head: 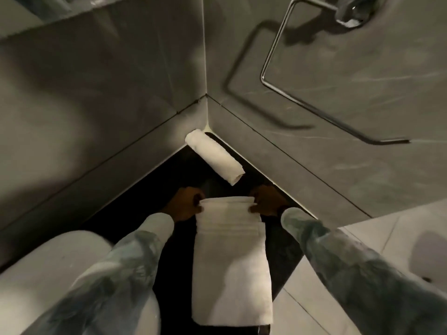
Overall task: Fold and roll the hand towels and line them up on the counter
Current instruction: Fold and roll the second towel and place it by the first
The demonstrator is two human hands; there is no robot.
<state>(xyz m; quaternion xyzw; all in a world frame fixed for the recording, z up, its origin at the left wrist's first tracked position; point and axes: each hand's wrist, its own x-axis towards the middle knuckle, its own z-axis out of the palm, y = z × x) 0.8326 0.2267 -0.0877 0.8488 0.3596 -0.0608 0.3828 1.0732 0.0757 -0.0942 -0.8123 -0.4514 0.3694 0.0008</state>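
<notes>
two white towels sit on the dark counter [145,206]: a folded towel [231,267] lies flat as a long strip toward the corner, its far end curled into a started roll. the left hand [185,204] and right hand [266,201] pinch that curl at either side, fingers clamped on it. a rolled towel [214,159] rests beyond, against the grey wall [302,153]. a metal towel ring [278,76] hangs above.

We've got long sleeves on both arms, a mottled grey-green and pale tie-dye sort of print, loose and soft-looking, with lighter cuffs at the wrists. Left hand [185,204] and right hand [267,201] are bare.
</notes>
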